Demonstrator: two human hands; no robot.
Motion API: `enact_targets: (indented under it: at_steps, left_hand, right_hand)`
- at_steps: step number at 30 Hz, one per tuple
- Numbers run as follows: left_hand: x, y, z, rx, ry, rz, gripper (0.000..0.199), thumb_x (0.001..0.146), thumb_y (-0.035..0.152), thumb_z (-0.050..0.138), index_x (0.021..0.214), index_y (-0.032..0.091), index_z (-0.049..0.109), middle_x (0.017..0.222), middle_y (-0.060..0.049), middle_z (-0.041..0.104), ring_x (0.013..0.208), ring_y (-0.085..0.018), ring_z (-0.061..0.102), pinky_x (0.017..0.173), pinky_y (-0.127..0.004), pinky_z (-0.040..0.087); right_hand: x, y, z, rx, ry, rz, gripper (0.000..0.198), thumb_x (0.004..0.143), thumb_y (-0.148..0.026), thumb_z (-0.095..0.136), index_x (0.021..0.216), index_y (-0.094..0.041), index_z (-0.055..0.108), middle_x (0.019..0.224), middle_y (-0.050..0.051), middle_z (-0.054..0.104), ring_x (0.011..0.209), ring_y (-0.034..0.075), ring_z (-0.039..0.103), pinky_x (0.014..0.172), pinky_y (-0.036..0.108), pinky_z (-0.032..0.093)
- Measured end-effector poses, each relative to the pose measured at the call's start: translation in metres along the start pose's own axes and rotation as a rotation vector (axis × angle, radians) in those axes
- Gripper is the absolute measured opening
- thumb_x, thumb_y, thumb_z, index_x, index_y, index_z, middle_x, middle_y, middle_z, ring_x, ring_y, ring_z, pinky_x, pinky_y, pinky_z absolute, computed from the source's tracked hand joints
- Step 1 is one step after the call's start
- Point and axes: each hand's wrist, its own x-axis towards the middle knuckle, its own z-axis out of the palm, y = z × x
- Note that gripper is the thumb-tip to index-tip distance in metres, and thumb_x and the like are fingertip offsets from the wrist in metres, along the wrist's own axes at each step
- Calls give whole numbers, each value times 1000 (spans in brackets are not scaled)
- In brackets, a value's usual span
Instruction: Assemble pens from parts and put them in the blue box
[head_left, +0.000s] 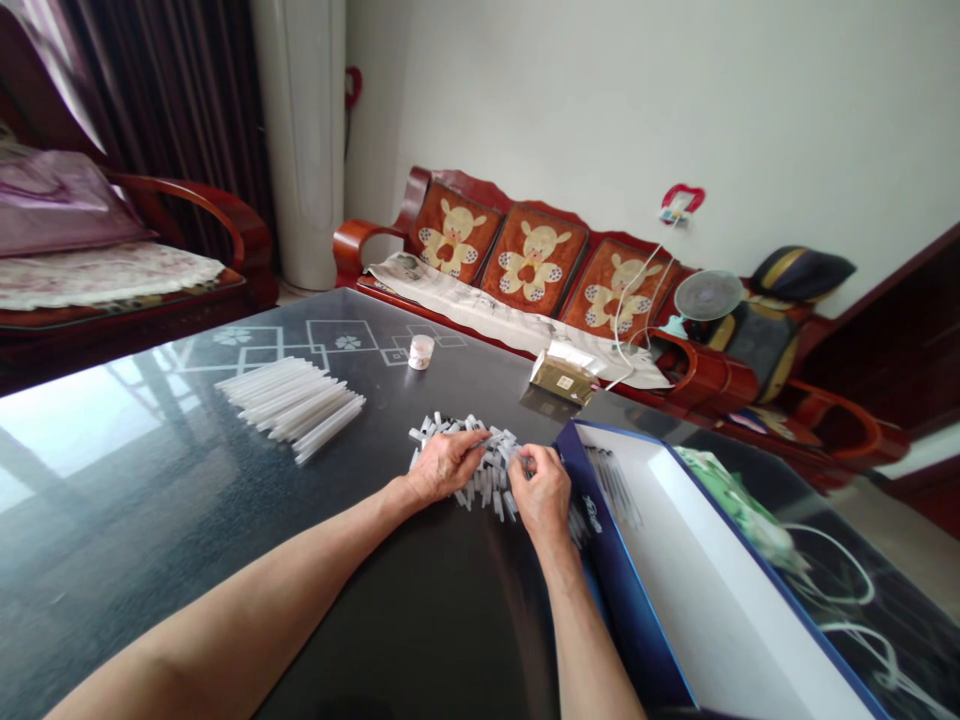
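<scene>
Lying between left hand [444, 466] and right hand [541, 492]: piled short whitish pieces [492, 478].

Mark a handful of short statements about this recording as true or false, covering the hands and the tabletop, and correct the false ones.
1. The left hand and right hand are both at the pile of short pale pieces. True.
2. The blue box stands open, to the right of the pile in the picture. True.
3. The long pale sticks lie inside the blue box. False: they lie on the dark table, left of the pile.
4. The small white jar stands on the sofa. False: it stands on the dark table, beyond the pile.
5. Cushions with animal figures lean against the sofa's back. True.
</scene>
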Motion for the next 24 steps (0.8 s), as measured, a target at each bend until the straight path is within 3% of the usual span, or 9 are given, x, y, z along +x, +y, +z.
enact_targets:
  at_steps: [3,6,10,13,15,24]
  left_hand:
    - [-1,-1,1,3,14,31,30,90,27,50,114,19,64,93,-7,73,80,-16,69,74,-25,52]
    - [-3,-2,2,1,5,49,30,90,27,49,116,18,63,98,-7,73,84,-17,69,77,-26,53]
    - [-4,-2,2,2,-52,68,32,92,27,47,119,19,61,102,-7,72,89,-18,69,79,-28,53]
    - [-4,1,0,-9,-113,87,33,92,25,45,120,20,60,102,-7,72,88,-18,68,79,-29,53]
    - [-4,3,-1,-6,-146,92,33,91,24,44,120,20,60,99,-7,71,86,-18,68,77,-30,53]
    - [-3,5,-3,37,-208,79,33,93,26,40,119,19,59,96,-8,70,82,-19,67,72,-30,51]
  right_hand:
    - [-2,0,6,186,79,-32,16,82,-30,54,85,-18,63,80,6,65,67,15,60,70,28,50]
    - [-5,-2,11,331,90,29,24,82,-33,56,97,-17,64,87,7,66,75,17,62,73,30,51]
    - [-5,-7,18,715,88,365,38,77,-39,63,107,-17,62,92,6,67,80,17,64,78,33,53]
    - [-4,-11,22,1121,86,668,41,68,-41,73,101,-19,61,83,2,68,72,15,65,73,32,56]
    - [-3,-13,23,1279,83,773,41,63,-38,77,95,-20,60,77,0,68,69,14,66,70,31,56]
    - [-5,-22,20,1343,8,783,37,60,-33,80,90,-20,61,77,-1,69,65,12,64,64,26,53]
